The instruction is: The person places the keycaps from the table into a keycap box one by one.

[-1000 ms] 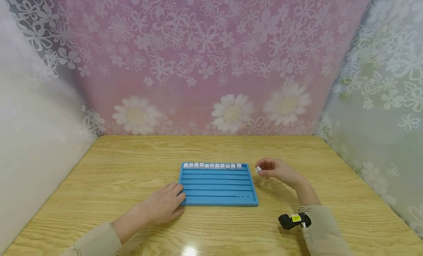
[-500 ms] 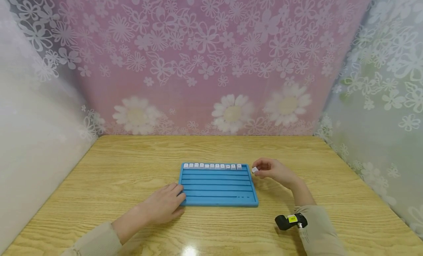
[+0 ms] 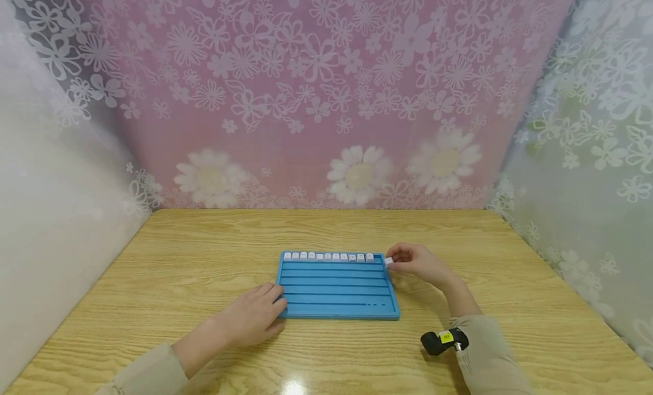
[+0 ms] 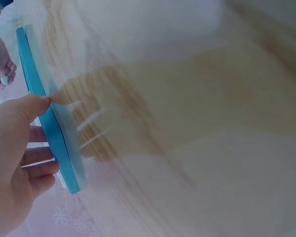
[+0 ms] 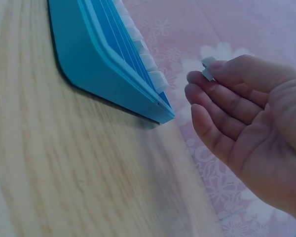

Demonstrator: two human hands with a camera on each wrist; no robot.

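A shallow blue tray [image 3: 334,290] with long grooves lies on the table, and a row of white keycaps [image 3: 327,257] fills most of its far groove. My left hand [image 3: 253,315] grips the tray's left edge; in the left wrist view the thumb [image 4: 38,104] lies on one side of the blue edge and the fingers on the other. Between thumb and fingertips, my right hand [image 3: 420,266] pinches one white keycap [image 5: 207,68]. That keycap is right at the tray's far right corner in the head view, beside the end of the row, and raised above the table in the right wrist view.
The wood-grain table [image 3: 204,236] runs back to a pink flowered cloth [image 3: 306,100]. Pale curtains hang at both sides. A black wrist camera [image 3: 442,341] with a yellow label is strapped at the right sleeve.
My right hand has moved left with the keycap, from the table beside the tray to its far right corner. The left hand and the tray are nearly still.
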